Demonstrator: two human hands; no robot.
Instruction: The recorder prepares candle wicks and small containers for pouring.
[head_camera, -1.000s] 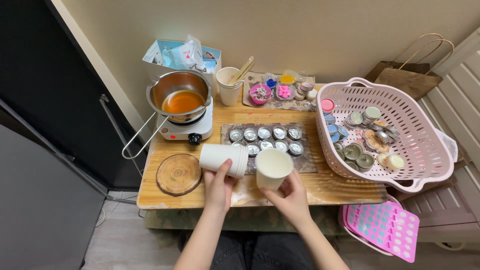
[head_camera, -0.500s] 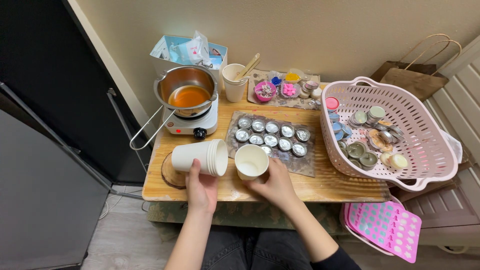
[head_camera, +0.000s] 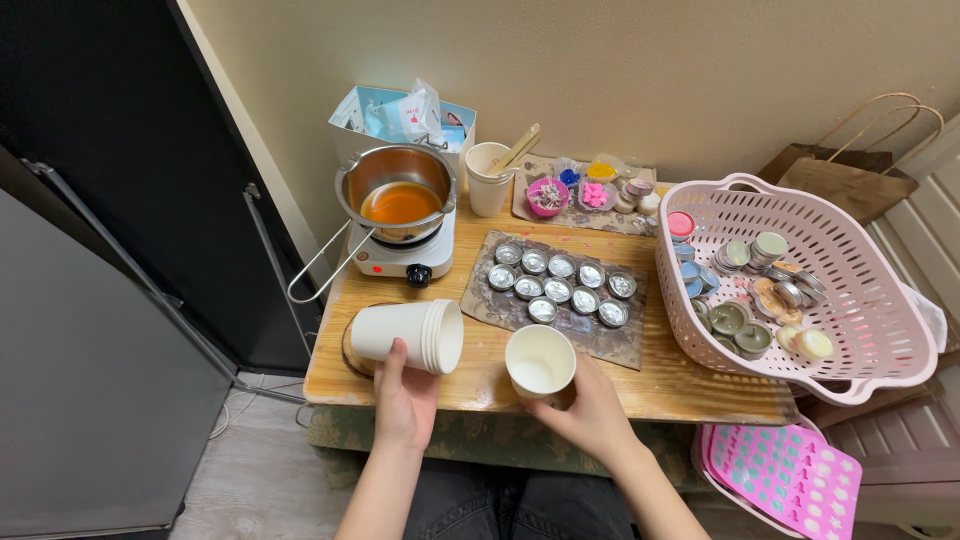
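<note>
Table (head_camera: 690, 385): low wooden top, worn and stained, set against a beige wall; dark panel to its left.
Basket (head_camera: 880, 345): pink plastic, slotted walls, on the table's right end, overhanging the edge; held small round tins and wax discs.
Paper bag (head_camera: 850, 175): brown, w/ handles, behind the basket by the wall.
Mould tray (head_camera: 790, 480): pink, dotted w/ pale cells, lay below the table's right corner.
Pot (head_camera: 400, 185): round steel, long wire handle, orange liquid inside; sat on a small white hotplate (head_camera: 395, 262) at back left.
Mat (head_camera: 600, 345): stained sheet mid-table, carried two rows of small shiny tin cups (head_camera: 560, 290); stood just beyond the single cup.
Box (head_camera: 400, 115): pale blue carton behind the pot.
Cup stack (head_camera: 410, 335): white paper cups nested, lying on their side, mouths facing right, over a round wooden coaster (head_camera: 350, 350) at front left.
Left hand (head_camera: 405, 400): fingers closed round the stack from below.
Single cup (head_camera: 540, 362): white paper, upright, smooth inside, at the front edge just right of the stack, not touching it.
Right hand (head_camera: 590, 410): wrapped on the single cup's near side.
Back cup (head_camera: 488, 180): white, w/ wooden sticks in it, right of the pot.
Small bits (head_camera: 590, 190): pink bowl, coloured pieces, at back centre.
</note>
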